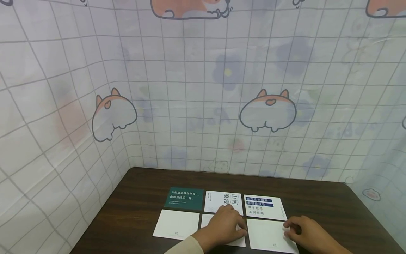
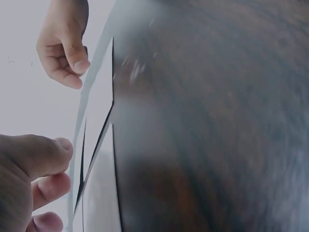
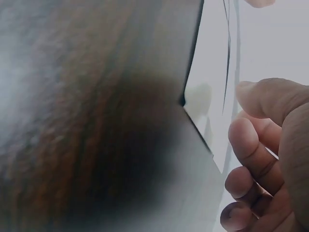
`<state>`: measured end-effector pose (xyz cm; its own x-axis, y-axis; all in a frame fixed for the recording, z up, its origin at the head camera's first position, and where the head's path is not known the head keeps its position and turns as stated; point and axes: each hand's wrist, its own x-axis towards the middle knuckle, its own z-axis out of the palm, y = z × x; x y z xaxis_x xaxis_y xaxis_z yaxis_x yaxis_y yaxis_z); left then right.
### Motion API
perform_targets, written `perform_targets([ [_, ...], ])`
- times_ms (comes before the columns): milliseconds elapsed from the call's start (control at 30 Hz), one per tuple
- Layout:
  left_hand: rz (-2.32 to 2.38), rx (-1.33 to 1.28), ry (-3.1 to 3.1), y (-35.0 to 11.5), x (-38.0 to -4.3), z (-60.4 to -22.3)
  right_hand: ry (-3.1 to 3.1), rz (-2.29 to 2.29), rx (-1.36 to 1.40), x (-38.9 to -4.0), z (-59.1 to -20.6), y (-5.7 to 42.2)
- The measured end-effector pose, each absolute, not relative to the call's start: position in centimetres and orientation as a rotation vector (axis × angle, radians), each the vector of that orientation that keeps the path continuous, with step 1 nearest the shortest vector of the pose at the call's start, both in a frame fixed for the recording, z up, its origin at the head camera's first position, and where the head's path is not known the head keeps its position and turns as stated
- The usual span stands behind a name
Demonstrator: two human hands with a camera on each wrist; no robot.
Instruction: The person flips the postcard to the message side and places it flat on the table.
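Postcards lie in two rows on the table. At the back are a green card (image 1: 184,198), a white card with large dark characters (image 1: 219,201), and a white card with blue bands (image 1: 268,209). The front row has a pale left card (image 1: 177,224), a middle card (image 1: 206,219) and a right card (image 1: 266,234). My left hand (image 1: 226,225) is over the middle front card, partly covering it. My right hand (image 1: 307,233), fingers loosely bent, is at the front right card's right edge. Both wrist views show thumb and fingers apart, with nothing held.
The dark wooden table (image 1: 127,211) extends on both sides of the cards. Behind it and along the sides hangs a pale gridded cloth (image 1: 190,88) printed with cartoon corgis and flowers.
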<state>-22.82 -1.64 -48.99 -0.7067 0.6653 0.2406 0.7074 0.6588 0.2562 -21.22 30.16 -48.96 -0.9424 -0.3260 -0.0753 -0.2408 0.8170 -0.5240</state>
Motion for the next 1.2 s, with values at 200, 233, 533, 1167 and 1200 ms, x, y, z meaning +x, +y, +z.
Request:
perform_targets([
  [200, -0.545, -1.095, -2.762, -2.8, -23.2, -48.6, 2.877, -0.794, -0.4, -21.5, -48.7, 29.2],
  [233, -0.558, -1.087, -2.771, -3.0, -23.3, -48.5, 2.88, -0.799, -0.404, -21.5, -48.6, 29.1],
  [533, -0.688, -1.051, -2.834, -4.7, -23.9, -48.5, 2.923, -0.807, -0.548, -22.0, -48.6, 28.2],
  [1167, -0.721, -0.927, -2.874, -8.5, -24.9, -48.2, 3.044, -0.743, -0.733, -23.8, -48.2, 25.1],
  [1200, -0.721, -0.917, -2.879, -8.7, -24.9, -48.2, 3.045, -0.743, -0.74, -23.9, -48.1, 24.9],
])
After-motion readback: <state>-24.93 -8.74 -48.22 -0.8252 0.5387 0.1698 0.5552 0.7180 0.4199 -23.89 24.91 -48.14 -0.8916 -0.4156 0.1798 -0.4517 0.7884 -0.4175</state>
